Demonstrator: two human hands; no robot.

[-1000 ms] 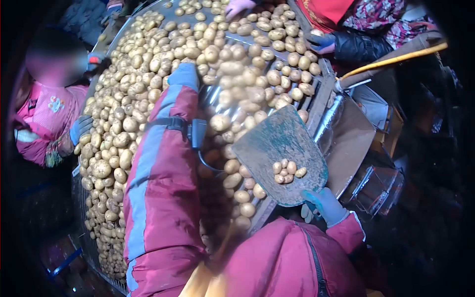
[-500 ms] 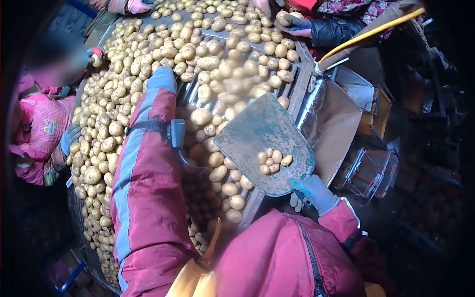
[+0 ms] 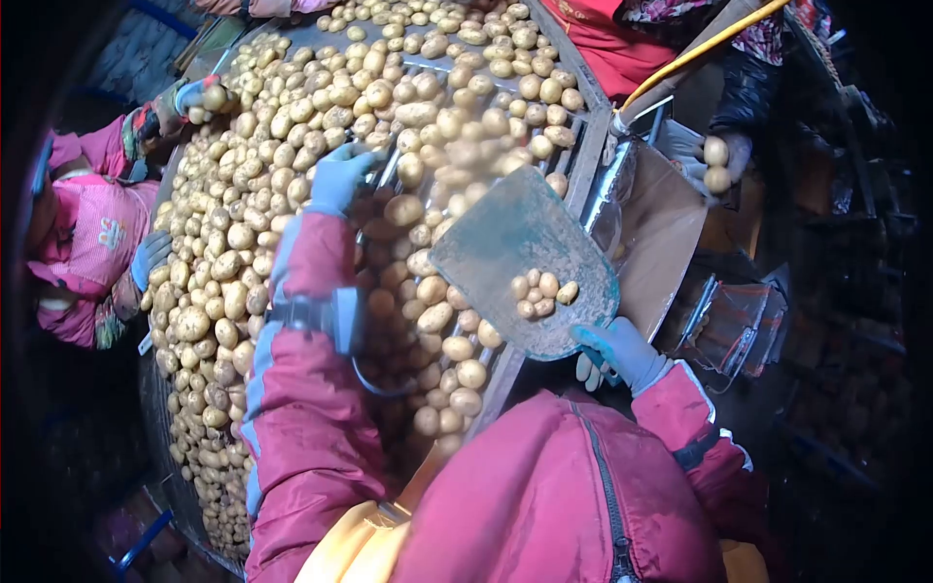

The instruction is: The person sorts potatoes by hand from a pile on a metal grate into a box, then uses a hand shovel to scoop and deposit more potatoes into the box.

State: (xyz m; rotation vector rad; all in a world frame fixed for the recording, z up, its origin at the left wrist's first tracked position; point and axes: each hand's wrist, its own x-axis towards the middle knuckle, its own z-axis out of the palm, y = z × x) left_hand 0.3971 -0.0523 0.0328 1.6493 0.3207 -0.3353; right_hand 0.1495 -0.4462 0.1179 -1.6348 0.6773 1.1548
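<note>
My left hand (image 3: 338, 181), in a blue-grey glove, hangs over the edge of the potato pile (image 3: 233, 270) beside the metal bars (image 3: 389, 180). Its fingers look partly spread, with no potato visible in them. My right hand (image 3: 622, 352), gloved as well, is closed on the near end of a worn green scoop (image 3: 505, 233). Several small potatoes (image 3: 541, 291) lie in the scoop near my right hand. The scoop is held above the right side of the bars, where larger potatoes (image 3: 434, 317) rest.
At the left, a person in pink has one gloved hand (image 3: 201, 97) on potatoes and another (image 3: 151, 255) at the table edge. A co-worker's hand (image 3: 724, 160) holds potatoes at upper right. A yellow hose (image 3: 709, 49), a brown chute (image 3: 646, 233) and a wire-framed bag (image 3: 729, 325) stand right.
My left hand has drawn back slightly toward me and its fingers have spread. The scoop has shifted slightly. The upper-right co-worker's hand has moved off the table, out past its right edge, with potatoes.
</note>
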